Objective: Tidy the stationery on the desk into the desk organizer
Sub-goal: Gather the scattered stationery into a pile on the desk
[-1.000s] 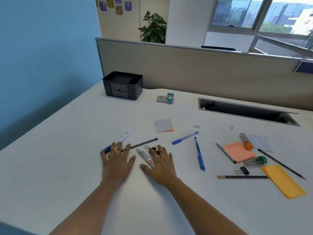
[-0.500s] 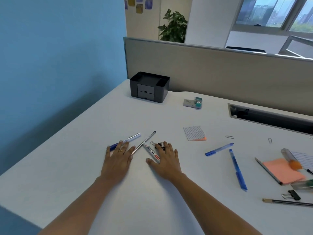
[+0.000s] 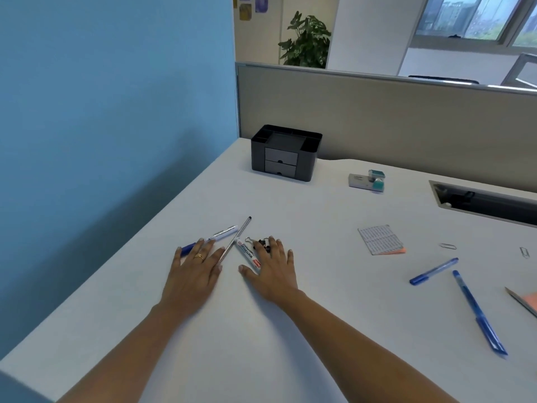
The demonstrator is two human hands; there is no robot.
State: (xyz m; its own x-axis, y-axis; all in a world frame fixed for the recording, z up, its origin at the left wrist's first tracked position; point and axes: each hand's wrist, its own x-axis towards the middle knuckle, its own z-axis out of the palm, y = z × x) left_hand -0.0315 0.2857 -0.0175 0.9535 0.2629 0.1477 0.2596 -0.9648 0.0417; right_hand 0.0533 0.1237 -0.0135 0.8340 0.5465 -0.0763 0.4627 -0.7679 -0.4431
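Ten fingers (image 3: 199, 256) splayed flat; touching pen (image 3: 222, 235), marker (image 3: 247, 251)

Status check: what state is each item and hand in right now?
desk organizer: both drawers closed, nothing visible inside.
left hand: flat on desk, fingers over blue-capped pen.
right hand: flat, fingers over whiteboard marker and binder clip.
pencil: loose, lying between the hands.
short blue pen: loose on desk.
long blue pen: loose on desk.

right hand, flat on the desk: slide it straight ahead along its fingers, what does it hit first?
The black binder clip, right at the fingertips of the right hand, seemingly touching them. Beyond it nothing shows in that line until the desk organizer; depth is unclear.
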